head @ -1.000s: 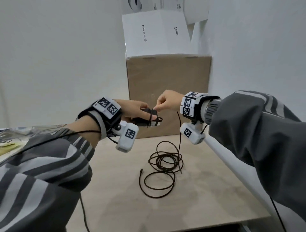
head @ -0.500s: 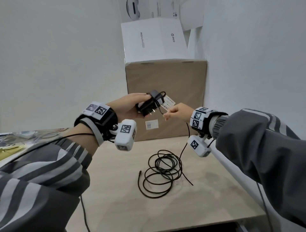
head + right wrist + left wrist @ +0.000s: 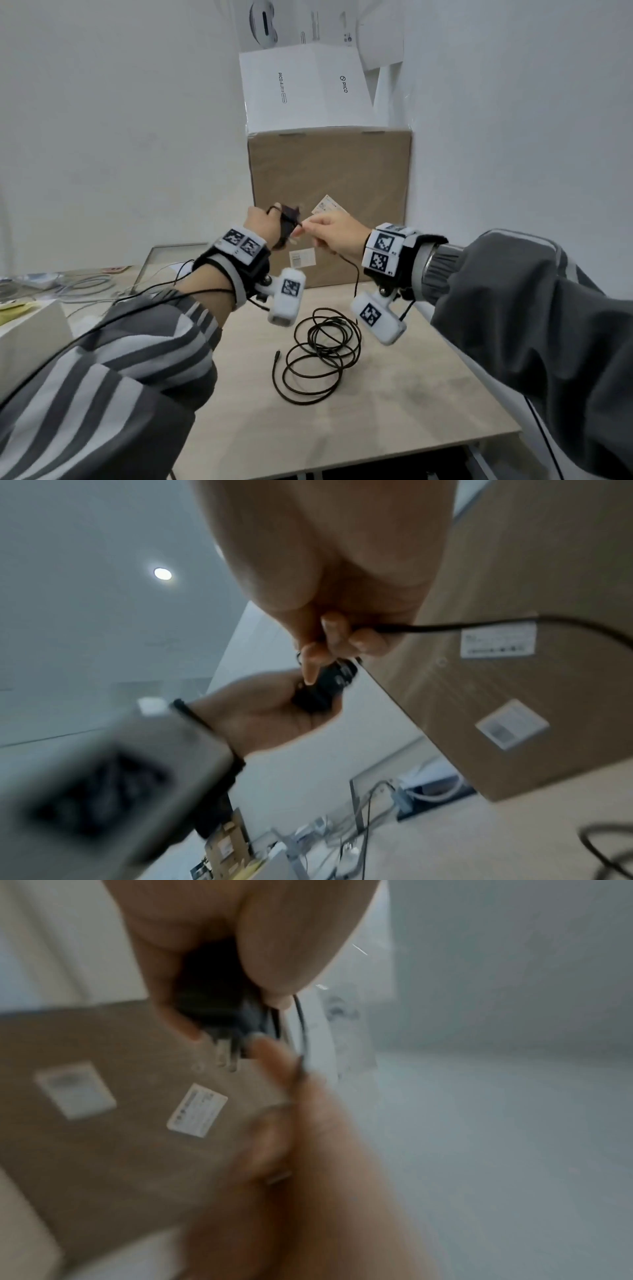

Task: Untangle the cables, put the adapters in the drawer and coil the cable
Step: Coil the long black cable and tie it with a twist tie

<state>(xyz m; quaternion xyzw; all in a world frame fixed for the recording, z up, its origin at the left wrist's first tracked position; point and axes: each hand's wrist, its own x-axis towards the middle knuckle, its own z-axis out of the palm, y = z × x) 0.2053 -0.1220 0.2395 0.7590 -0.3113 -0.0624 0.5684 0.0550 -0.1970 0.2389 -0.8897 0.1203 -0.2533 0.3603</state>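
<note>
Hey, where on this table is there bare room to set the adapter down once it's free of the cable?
Bare wood lies on the table between the cable loops and the near edge, and to the right of the loops toward the wall. It is crowded at far left, where loose wires lie, and behind the loops stands the cardboard box.

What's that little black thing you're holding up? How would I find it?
Find the big brown cardboard box on the table. In front of it, the left hand grips a small black adapter. Unlike the thin cable below, it is chunky with metal prongs.
</note>
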